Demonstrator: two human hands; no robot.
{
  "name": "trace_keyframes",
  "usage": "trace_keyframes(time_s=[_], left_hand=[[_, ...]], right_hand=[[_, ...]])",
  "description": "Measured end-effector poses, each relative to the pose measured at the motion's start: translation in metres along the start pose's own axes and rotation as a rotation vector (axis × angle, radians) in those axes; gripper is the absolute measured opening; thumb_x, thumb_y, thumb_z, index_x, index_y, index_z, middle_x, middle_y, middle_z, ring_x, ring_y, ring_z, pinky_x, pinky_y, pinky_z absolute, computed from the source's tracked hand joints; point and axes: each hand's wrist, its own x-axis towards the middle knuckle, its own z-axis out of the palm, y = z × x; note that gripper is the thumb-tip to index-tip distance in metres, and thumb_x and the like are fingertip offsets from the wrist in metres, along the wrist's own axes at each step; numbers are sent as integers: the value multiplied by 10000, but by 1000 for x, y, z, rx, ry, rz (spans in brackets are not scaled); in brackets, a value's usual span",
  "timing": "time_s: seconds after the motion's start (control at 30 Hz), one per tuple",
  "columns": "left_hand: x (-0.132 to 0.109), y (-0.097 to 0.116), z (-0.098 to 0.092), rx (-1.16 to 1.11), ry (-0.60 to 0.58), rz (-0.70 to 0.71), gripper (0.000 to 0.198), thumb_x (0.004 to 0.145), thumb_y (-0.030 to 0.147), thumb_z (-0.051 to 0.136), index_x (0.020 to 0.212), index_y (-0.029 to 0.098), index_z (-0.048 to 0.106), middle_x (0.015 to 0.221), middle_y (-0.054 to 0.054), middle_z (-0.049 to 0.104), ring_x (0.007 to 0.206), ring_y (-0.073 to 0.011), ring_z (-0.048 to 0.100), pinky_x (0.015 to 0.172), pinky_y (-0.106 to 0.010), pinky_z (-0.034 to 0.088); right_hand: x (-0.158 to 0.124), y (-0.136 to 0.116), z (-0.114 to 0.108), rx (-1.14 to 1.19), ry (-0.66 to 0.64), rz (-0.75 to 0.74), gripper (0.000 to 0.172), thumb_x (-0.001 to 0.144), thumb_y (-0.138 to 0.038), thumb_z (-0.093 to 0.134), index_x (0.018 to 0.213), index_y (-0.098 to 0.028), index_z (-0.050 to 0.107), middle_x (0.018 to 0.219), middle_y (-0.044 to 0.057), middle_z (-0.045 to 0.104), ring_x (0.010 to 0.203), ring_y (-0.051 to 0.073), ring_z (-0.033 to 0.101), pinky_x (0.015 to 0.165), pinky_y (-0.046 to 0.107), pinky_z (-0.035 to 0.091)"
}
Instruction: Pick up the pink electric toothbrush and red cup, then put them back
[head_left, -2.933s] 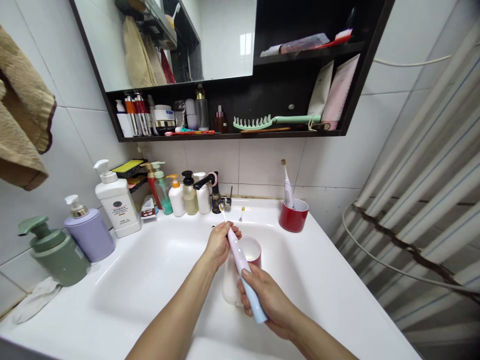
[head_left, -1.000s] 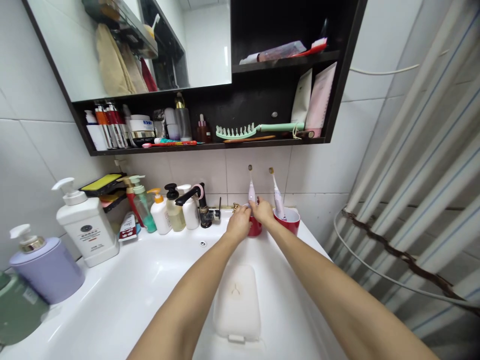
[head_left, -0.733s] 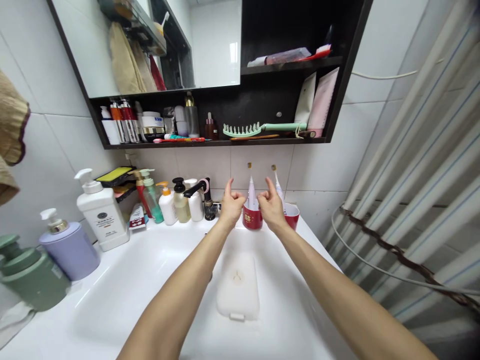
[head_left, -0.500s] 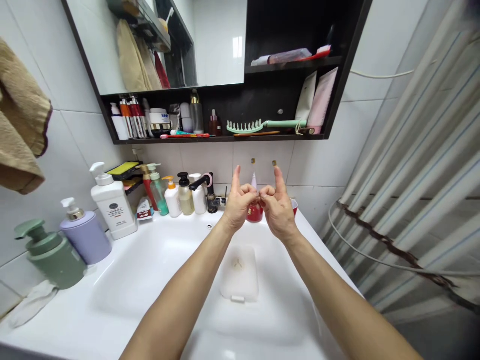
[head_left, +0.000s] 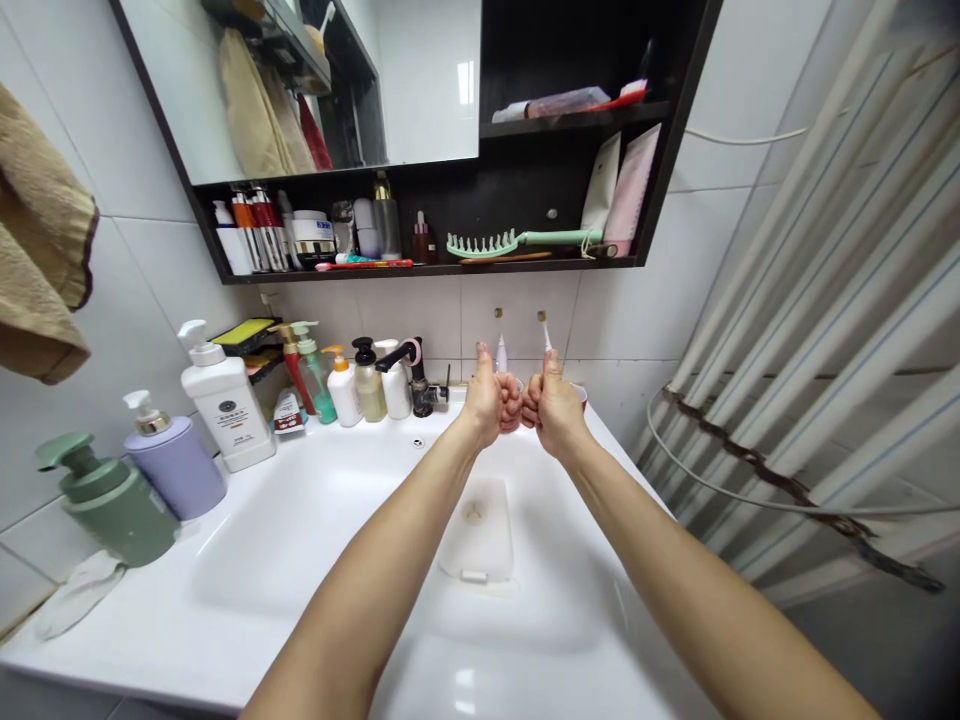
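Above the far part of the white sink [head_left: 247, 560], my left hand [head_left: 491, 402] and my right hand [head_left: 559, 405] face each other, a small gap apart. Both thumbs point up, and the other fingers are curled in. Nothing shows in either hand. Just behind them stand a lilac electric toothbrush [head_left: 502, 352] and a white electric toothbrush [head_left: 547, 335]; their lower parts are hidden by the hands. A red cup [head_left: 583, 396] peeks out past my right hand. Below, a translucent white plastic piece [head_left: 478, 545] lies in the sink.
A black faucet [head_left: 421, 385] stands left of my hands, beside several pump bottles [head_left: 343, 390]. Larger bottles [head_left: 232, 405] line the left edge. Overhead is a dark mirror cabinet [head_left: 517, 185] holding a green hairbrush [head_left: 525, 240]. White pipes [head_left: 787, 330] run along the right.
Both hands had index fingers raised and fingertips pinched close together; now the thumbs stand up, with the other fingers curled and the hands slightly apart. The view has shifted a little.
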Motion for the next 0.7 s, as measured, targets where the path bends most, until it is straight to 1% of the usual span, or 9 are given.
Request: trace_keyframes(time_s=[0.07, 0.13, 0.2, 0.23, 0.27, 0.33, 0.43, 0.6, 0.7], left_hand=[[4, -11, -5, 19, 50, -28, 574, 592, 663, 112, 386, 166, 311, 244, 24, 296, 222, -37, 205, 308, -174, 89], [7, -26, -13, 52, 133, -62, 561, 607, 647, 144, 397, 159, 327, 259, 25, 315, 232, -33, 217, 315, -170, 98], [8, -43, -22, 99, 217, -111, 539, 623, 619, 199, 426, 147, 369, 284, 26, 346, 244, -29, 242, 322, -166, 130], [8, -50, -26, 114, 238, -133, 516, 635, 594, 232, 448, 141, 393, 300, 28, 360, 252, -27, 257, 328, -164, 148], [8, -57, -30, 129, 246, -152, 483, 646, 563, 270, 471, 135, 412, 317, 31, 374, 261, -25, 271, 334, -162, 165], [7, -68, -35, 156, 235, -171, 401, 655, 493, 345, 519, 129, 441, 358, 31, 404, 286, -26, 310, 348, -163, 200], [4, -73, -39, 206, 233, -137, 293, 647, 404, 420, 560, 127, 459, 421, 25, 439, 338, -34, 366, 375, -167, 247], [4, -69, -36, 298, 325, 31, 146, 635, 273, 472, 592, 133, 475, 561, -8, 501, 476, -60, 447, 455, -182, 324], [8, -68, -31, 310, 343, 149, 97, 612, 194, 502, 688, 135, 510, 708, -40, 544, 616, -85, 484, 546, -196, 359]], right_hand=[[14, 16, -10, -287, 133, -49, 471, 674, -564, 151, 441, -190, 318, 418, -26, 392, 393, 88, 407, 408, 222, 342], [29, 34, -25, -390, 226, -62, 363, 633, -518, 335, 525, -182, 417, 609, 30, 484, 628, 150, 481, 550, 262, 369], [44, 52, -40, -487, 293, -54, 266, 564, -432, 476, 631, -174, 479, 833, 86, 467, 842, 219, 430, 659, 314, 342], [50, 60, -47, -530, 295, -45, 248, 533, -392, 517, 644, -171, 495, 881, 97, 447, 878, 241, 408, 677, 331, 330], [54, 68, -52, -569, 276, -36, 224, 506, -354, 547, 626, -168, 507, 878, 97, 444, 872, 247, 410, 676, 335, 328], [58, 79, -60, -636, 216, -34, 148, 501, -297, 554, 550, -164, 510, 794, 76, 461, 804, 229, 445, 656, 320, 337], [50, 87, -66, -722, 148, -64, 125, 556, -282, 507, 524, -161, 510, 708, 55, 456, 725, 203, 468, 636, 308, 344], [10, 81, -74, -806, 29, -146, 154, 584, -315, 496, 612, -168, 535, 755, 58, 456, 772, 212, 466, 673, 306, 349], [-19, 78, -69, -809, -64, -188, 142, 582, -305, 511, 639, -179, 542, 843, 63, 459, 858, 210, 448, 727, 288, 344]])
